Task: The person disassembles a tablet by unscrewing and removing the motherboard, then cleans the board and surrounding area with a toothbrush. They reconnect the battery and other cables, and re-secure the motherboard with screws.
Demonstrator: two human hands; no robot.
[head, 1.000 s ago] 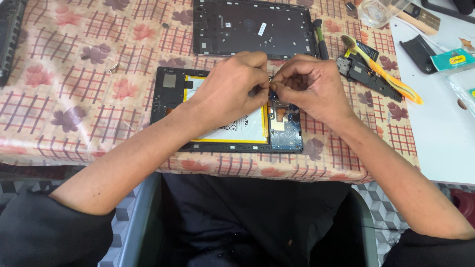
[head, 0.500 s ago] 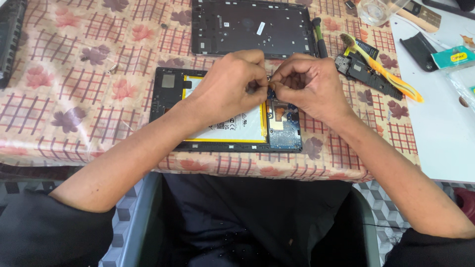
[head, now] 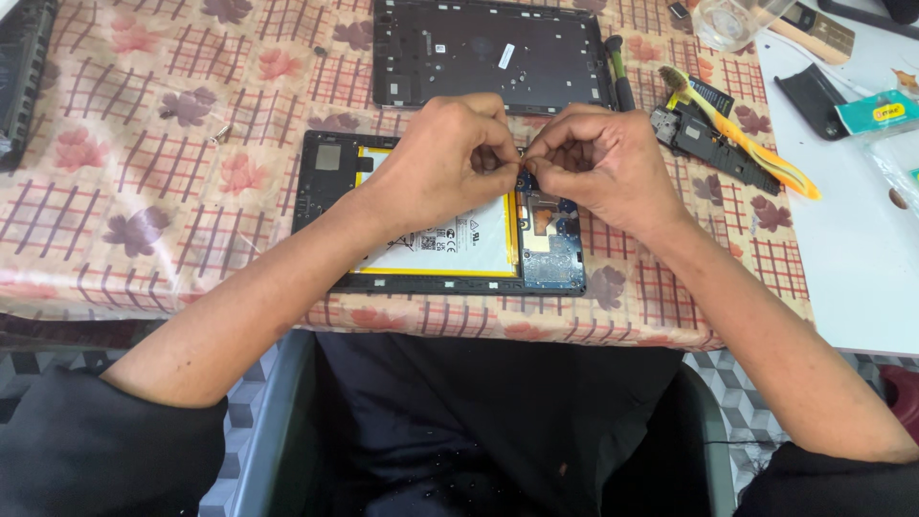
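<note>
Fingertips: both hands pinch together at one spot over the opened tablet, thumbs against forefingers; what sits between them is too small to tell.
Left hand (head: 450,158): fist-like, knuckles up, fingers curled shut, thumb and forefinger pressed at the meeting point; forearm comes in from lower left across the table edge.
Right hand (head: 598,163): same curled pose, fingers closed, tips touching the left hand's tips; forearm runs off to lower right.
Opened black tablet body (head: 321,206): one, lies flat on the cloth directly under both hands, near the table's front edge.
White yellow-edged battery pack (head: 450,249): one, inside the tablet body, partly under the left hand.
Blue circuit board strip (head: 555,258): one, at the tablet's right end, below the right hand.
Black rectangular back cover (head: 479,48): one, just beyond the hands, apart from the tablet.
Yellow-handled brush (head: 742,144): one, right of the right hand, lying across a black flat part (head: 718,153).
Floral checked tablecloth (head: 124,163): covers the table.
White side surface (head: 852,249): far right, holds a teal packet (head: 876,110).
</note>
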